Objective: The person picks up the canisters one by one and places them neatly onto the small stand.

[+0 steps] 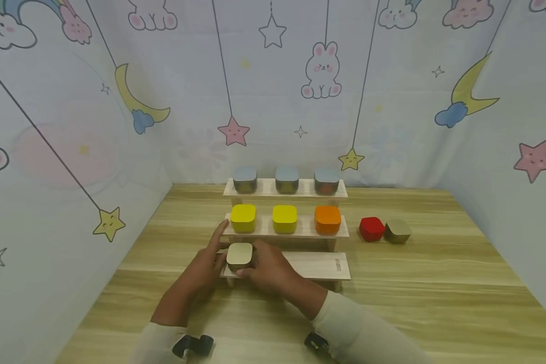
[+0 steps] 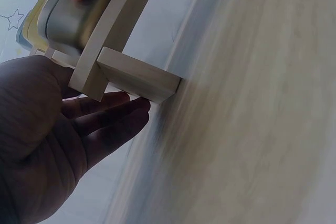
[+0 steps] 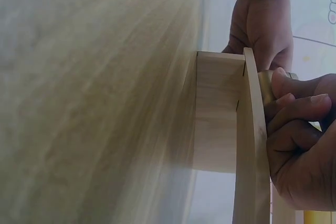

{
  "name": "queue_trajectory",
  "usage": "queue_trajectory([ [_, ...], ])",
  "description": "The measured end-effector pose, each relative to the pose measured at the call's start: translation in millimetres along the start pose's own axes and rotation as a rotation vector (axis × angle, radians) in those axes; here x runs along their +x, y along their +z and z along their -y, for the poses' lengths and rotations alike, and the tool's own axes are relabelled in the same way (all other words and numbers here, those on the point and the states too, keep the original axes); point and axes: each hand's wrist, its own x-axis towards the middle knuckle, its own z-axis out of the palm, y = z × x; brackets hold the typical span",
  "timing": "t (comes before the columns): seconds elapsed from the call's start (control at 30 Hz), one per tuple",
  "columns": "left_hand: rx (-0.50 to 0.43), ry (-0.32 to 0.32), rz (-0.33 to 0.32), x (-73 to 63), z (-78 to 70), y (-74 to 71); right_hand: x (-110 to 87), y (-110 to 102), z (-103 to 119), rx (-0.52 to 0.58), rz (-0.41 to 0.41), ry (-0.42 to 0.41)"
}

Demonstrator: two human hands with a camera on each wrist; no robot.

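A small gold rounded-square tin (image 1: 239, 254) sits at the left end of the front tier (image 1: 316, 265) of a wooden stepped rack. My right hand (image 1: 273, 265) grips this tin from its right side, thumb at the near face; the right wrist view shows the fingers curled against it. Around the left end of the same tier is my left hand (image 1: 208, 265), one finger reaching up to the middle tier's edge. In the left wrist view its other fingers (image 2: 113, 129) extend loosely beside the rack's leg (image 2: 139, 74).
The middle tier (image 1: 264, 227) bears two yellow tins (image 1: 284, 219) and an orange tin (image 1: 327, 220). Three grey tins (image 1: 287, 180) stand on the back tier (image 1: 307, 187). Right of the rack, a red tin (image 1: 371, 229) and another gold tin (image 1: 398, 231) lie on the wooden table (image 1: 437, 293).
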Motion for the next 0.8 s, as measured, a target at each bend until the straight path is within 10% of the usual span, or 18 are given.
queue_trajectory([
  [0.8, 0.000, -0.011, 0.004, 0.4, -0.6, 0.0, -1.9, -3.7, 7.8, -0.053, 0.027, 0.006],
])
